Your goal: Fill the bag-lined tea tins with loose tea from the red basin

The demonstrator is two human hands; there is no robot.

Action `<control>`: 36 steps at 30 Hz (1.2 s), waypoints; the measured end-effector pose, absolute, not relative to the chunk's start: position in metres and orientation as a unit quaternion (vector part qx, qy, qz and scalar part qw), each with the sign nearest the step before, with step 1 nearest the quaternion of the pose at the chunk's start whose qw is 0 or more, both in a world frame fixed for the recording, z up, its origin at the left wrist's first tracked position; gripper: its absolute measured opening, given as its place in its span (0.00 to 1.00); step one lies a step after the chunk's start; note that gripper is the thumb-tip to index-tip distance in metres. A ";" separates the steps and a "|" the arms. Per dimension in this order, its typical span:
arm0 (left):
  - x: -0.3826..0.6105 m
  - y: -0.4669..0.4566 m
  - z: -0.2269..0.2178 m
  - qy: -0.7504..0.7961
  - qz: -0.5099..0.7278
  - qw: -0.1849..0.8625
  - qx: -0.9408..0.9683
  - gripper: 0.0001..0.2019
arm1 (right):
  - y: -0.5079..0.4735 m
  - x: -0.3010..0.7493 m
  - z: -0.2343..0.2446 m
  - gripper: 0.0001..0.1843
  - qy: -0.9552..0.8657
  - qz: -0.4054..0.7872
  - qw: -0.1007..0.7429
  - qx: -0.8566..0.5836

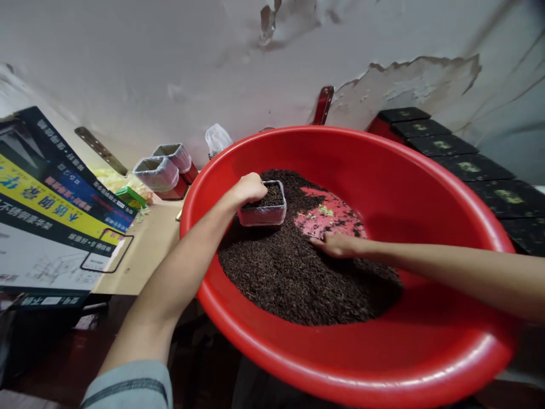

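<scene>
A large red plastic basin holds a heap of dark loose tea leaves. My left hand is closed on the rim of a small rectangular box lined with clear plastic. Dark tea leaves show inside this box, which sits over the left part of the heap. My right hand rests low in the basin at the heap's edge, its fingers stretched to the left and partly hidden against the leaves. Beside it, a patch of bare basin floor has scattered bits on it.
Two plastic-lined red boxes stand left of the basin, near a green packet. A printed carton is at far left. Several black boxes line up at right. The peeling wall rises behind.
</scene>
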State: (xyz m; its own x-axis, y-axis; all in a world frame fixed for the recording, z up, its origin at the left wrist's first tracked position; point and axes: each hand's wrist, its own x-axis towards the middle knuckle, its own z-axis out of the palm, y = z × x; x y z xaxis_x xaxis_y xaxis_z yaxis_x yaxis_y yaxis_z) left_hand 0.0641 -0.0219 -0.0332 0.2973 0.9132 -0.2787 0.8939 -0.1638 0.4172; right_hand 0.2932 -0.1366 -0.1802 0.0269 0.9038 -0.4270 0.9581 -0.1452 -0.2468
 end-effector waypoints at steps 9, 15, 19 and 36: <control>0.055 -0.017 -0.026 0.606 0.081 0.376 0.696 0.20 | -0.149 0.267 -0.183 0.34 0.649 -0.292 0.102 0.696; 0.036 -0.011 -0.016 0.608 0.108 0.375 0.691 0.13 | -0.127 0.269 -0.164 0.25 0.647 -0.311 0.034 0.695; 0.024 -0.003 -0.010 0.606 0.158 0.385 0.678 0.12 | -0.106 0.270 -0.115 0.28 0.625 -0.336 -0.126 0.694; -0.003 0.024 -0.023 0.621 0.250 0.286 0.686 0.12 | -0.030 0.136 -0.086 0.25 0.867 0.050 -0.133 0.478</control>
